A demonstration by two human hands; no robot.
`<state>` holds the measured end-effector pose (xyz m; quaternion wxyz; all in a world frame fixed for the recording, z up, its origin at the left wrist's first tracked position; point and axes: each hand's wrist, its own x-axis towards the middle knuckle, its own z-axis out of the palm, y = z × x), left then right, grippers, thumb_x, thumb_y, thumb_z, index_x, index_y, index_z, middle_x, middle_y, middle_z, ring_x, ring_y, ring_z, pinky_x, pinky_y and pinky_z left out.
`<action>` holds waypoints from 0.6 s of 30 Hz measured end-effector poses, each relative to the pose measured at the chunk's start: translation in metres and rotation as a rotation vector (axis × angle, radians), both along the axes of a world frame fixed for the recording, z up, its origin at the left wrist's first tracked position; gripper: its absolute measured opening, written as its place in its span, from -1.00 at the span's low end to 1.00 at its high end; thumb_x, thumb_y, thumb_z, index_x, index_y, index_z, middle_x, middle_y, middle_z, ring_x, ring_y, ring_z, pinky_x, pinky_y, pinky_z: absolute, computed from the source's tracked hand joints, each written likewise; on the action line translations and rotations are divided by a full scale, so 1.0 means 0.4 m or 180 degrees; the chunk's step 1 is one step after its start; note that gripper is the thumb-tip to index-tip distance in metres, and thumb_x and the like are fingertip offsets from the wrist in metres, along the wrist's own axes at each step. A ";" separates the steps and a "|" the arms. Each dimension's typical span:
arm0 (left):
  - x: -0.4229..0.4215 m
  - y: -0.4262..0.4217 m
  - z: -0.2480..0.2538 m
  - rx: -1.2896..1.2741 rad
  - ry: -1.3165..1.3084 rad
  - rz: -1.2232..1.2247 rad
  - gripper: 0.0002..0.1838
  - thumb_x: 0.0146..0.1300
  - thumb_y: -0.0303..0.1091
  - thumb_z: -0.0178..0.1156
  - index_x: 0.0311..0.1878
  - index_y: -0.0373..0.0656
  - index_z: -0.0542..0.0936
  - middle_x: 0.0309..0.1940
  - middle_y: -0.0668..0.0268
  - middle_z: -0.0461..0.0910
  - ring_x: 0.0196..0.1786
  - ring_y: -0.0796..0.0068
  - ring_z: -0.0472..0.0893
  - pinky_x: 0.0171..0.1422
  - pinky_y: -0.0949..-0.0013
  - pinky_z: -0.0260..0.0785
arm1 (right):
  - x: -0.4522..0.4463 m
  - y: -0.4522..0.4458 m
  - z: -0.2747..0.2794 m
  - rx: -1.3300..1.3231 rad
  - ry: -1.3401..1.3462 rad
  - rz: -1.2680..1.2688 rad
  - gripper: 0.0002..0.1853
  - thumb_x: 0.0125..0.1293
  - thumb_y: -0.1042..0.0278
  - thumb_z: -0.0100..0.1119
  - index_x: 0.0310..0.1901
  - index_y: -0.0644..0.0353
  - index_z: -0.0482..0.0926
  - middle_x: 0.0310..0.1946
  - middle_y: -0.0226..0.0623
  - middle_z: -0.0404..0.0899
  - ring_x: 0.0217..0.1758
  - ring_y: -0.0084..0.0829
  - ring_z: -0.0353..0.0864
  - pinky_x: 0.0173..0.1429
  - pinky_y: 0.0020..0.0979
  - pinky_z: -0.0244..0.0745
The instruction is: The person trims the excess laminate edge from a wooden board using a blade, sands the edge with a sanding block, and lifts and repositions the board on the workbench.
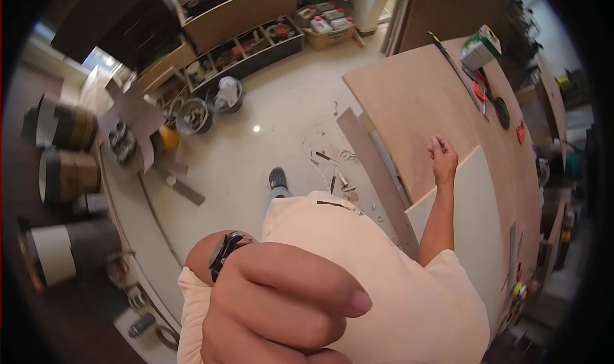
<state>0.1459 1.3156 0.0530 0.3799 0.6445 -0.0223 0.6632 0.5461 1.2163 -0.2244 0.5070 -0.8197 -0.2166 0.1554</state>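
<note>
My left hand, with a dark watch at its wrist, is raised close to the camera and fills the lower middle of the view. Its fingers are curled in, and whatever lies inside them is hidden. My right hand is over the large wooden board on the workbench, near the corner of a paler panel. The fingers of that hand are bent together; I cannot make out anything in them. My forearm crosses above the pale panel.
Along the bench's far side lie a long dark tool, a green and white box and red-handled tools. Hand tools and shavings litter the floor. Buckets, a divided crate and rolls stand around.
</note>
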 end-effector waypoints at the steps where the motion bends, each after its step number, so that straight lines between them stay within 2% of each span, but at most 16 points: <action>1: 0.010 0.081 -0.005 0.0243 -0.0103 -0.0316 -0.83 0.27 -0.31 0.25 -0.07 0.01 0.63 -0.59 0.53 0.29 -0.58 0.62 0.29 -0.08 0.20 0.40 | 0.002 -0.001 0.018 0.0005 0.0030 -0.0232 -0.62 0.39 0.26 0.24 0.12 0.35 0.58 -0.18 -0.32 0.67 -0.22 -0.58 0.65 -0.18 -0.55 0.50; 4: 0.014 0.236 0.038 0.0213 0.0322 -0.1064 -0.78 0.30 -0.27 0.25 -0.01 -0.04 0.63 -0.54 0.49 0.42 -0.53 0.54 0.40 -0.02 0.18 0.42 | 0.001 0.023 0.059 0.0015 -0.0043 -0.0708 -0.61 0.40 0.26 0.23 0.15 0.31 0.56 -0.21 -0.36 0.65 -0.23 -0.58 0.63 -0.18 -0.57 0.48; 6: 0.061 0.323 0.051 0.0094 0.0440 -0.1450 -0.87 0.27 -0.35 0.25 -0.12 -0.05 0.58 -0.56 0.49 0.46 -0.57 0.56 0.44 -0.01 0.24 0.40 | 0.017 0.037 0.074 -0.0008 -0.0189 -0.0860 -0.61 0.40 0.27 0.24 0.16 0.31 0.55 -0.21 -0.36 0.65 -0.24 -0.57 0.62 -0.17 -0.56 0.49; 7: 0.113 0.372 0.035 0.0094 0.0263 -0.1633 -0.92 0.23 -0.44 0.26 -0.27 -0.04 0.54 -0.61 0.51 0.42 -0.63 0.63 0.42 -0.02 0.32 0.36 | 0.024 0.034 0.072 -0.0043 -0.0249 -0.0936 -0.61 0.40 0.27 0.24 0.16 0.31 0.55 -0.21 -0.36 0.65 -0.24 -0.56 0.62 -0.17 -0.55 0.49; 8: 0.143 0.409 0.018 0.0111 0.0338 -0.1687 -0.95 0.24 -0.42 0.24 -0.33 -0.08 0.56 -0.60 0.46 0.44 -0.63 0.58 0.43 -0.04 0.28 0.39 | 0.035 0.032 0.061 -0.0043 -0.0235 -0.1013 -0.61 0.40 0.26 0.24 0.16 0.31 0.55 -0.21 -0.35 0.65 -0.24 -0.55 0.62 -0.16 -0.54 0.50; 10: 0.204 0.482 -0.017 0.0144 0.0489 -0.1791 -0.85 0.26 -0.39 0.21 -0.44 -0.16 0.60 -0.59 0.37 0.48 -0.62 0.49 0.44 -0.09 0.19 0.46 | 0.093 0.041 0.052 0.0015 -0.0262 -0.1149 -0.60 0.40 0.25 0.24 0.16 0.31 0.56 -0.21 -0.33 0.66 -0.24 -0.54 0.62 -0.15 -0.52 0.51; 12: 0.268 0.559 -0.053 0.0263 0.1242 -0.1552 -0.80 0.33 -0.34 0.17 -0.44 -0.16 0.58 -0.59 0.36 0.48 -0.62 0.49 0.44 -0.09 0.19 0.46 | 0.174 0.048 0.026 -0.0163 -0.0495 -0.1220 -0.61 0.39 0.25 0.24 0.15 0.31 0.57 -0.22 -0.35 0.66 -0.23 -0.54 0.63 -0.13 -0.51 0.52; 14: 0.354 0.642 -0.162 0.0382 0.1611 -0.0943 -0.81 0.39 -0.40 0.14 -0.41 -0.10 0.51 -0.61 0.42 0.44 -0.63 0.54 0.34 -0.23 0.30 0.33 | 0.272 0.071 0.018 -0.0334 -0.0729 -0.1322 -0.63 0.37 0.25 0.24 0.11 0.29 0.60 -0.23 -0.34 0.68 -0.22 -0.52 0.64 -0.10 -0.49 0.54; 16: 0.389 0.719 -0.287 -0.0194 0.2993 -0.0284 -0.85 0.38 -0.41 0.15 -0.35 -0.22 0.56 -0.57 0.21 0.48 -0.53 0.27 0.46 -0.32 0.23 0.35 | 0.377 0.114 0.017 -0.0584 -0.0826 -0.1535 -0.67 0.35 0.23 0.26 0.04 0.27 0.64 -0.23 -0.28 0.71 -0.20 -0.47 0.67 -0.07 -0.42 0.56; 18: 0.390 0.797 -0.473 -0.0382 0.3627 0.0115 -0.87 0.36 -0.45 0.17 -0.33 -0.27 0.52 -0.56 0.12 0.43 -0.52 0.13 0.41 -0.39 0.18 0.26 | 0.516 0.143 -0.008 -0.0800 -0.0886 -0.1699 -0.69 0.32 0.22 0.26 -0.02 0.22 0.67 -0.20 -0.19 0.73 -0.15 -0.36 0.70 -0.03 -0.35 0.58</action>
